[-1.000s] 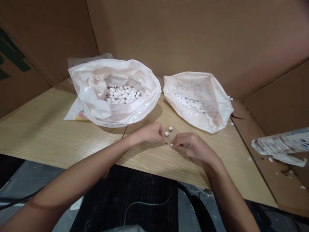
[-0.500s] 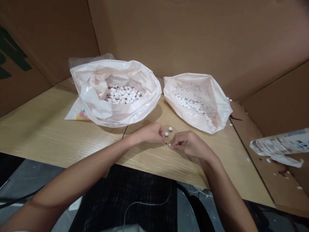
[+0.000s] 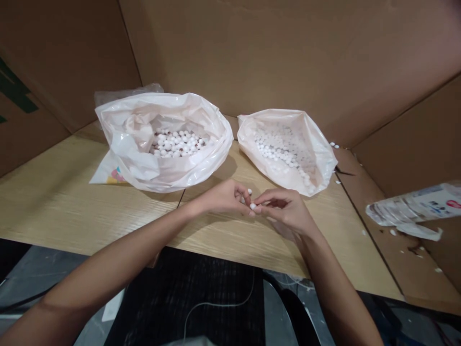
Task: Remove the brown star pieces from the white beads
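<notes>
A small white ball is pinched in the fingertips of my right hand, just above the table. From the other side, my left hand closes its thumb and index finger on the same ball, its other fingers curled. Right behind the fingers another small white ball lies on the wood; a third is mostly hidden by my left fingers. Beyond my left hand a large white plastic bag gapes, holding many white balls with brown bits among them. A smaller white bag behind my right hand contains plainer white pieces.
Cardboard walls surround the wooden tabletop at the back and sides. On the right lies a clear plastic bottle with a label, amid white scraps and brown shreds. A dark thin tool rests beside the smaller bag.
My right hand has lifted the white ball off the table to my left fingertips, which now meet it. The view has shifted slightly to the right.
</notes>
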{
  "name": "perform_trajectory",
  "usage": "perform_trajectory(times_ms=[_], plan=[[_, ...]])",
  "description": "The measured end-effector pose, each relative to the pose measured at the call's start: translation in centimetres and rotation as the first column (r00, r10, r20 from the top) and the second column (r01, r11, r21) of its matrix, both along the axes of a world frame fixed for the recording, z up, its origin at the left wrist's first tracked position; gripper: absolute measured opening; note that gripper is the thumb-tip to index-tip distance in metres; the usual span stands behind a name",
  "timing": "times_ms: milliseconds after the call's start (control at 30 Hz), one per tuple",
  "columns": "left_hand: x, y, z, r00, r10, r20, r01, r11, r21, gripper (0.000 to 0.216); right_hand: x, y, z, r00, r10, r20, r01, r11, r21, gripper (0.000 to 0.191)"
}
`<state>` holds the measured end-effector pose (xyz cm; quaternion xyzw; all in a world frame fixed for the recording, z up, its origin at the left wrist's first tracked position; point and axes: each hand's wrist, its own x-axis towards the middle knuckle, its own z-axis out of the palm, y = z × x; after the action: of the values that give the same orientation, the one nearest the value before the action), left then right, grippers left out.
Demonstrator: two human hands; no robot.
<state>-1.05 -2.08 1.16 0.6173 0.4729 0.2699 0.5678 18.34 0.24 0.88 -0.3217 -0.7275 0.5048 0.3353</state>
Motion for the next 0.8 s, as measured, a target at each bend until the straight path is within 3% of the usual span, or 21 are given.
perform_trajectory(times_ms=[133,433,667,800], plan=[[-0.1,0.1,0.0,0.999,-0.049,-0.017,0.049,0.997,0.053,0.019,0.3,0.0,-0.3,0.997,0.065,0.044,-0.062,0.996,-0.059,0.012],[0.1,0.1,-0.2,0.988,-0.151,0.018,0.150,0.987,0.056,0.025,0.5,0.1,-0.2,0.976,0.177,0.130,-0.175,0.984,-0.022,0.007],[-1.0,0.9,0.4,0.993,0.048,-0.107,-0.033,0.991,0.132,0.020,0.6,0.5,-0.2,0.996,-0.054,0.068,0.037,0.973,0.230,0.010],[-1.3,1.3,0.1,0.978,0.170,-0.120,-0.143,0.968,0.205,0.018,0.4,1.2,-1.1,0.974,-0.042,0.220,-0.060,0.897,0.439,0.011]])
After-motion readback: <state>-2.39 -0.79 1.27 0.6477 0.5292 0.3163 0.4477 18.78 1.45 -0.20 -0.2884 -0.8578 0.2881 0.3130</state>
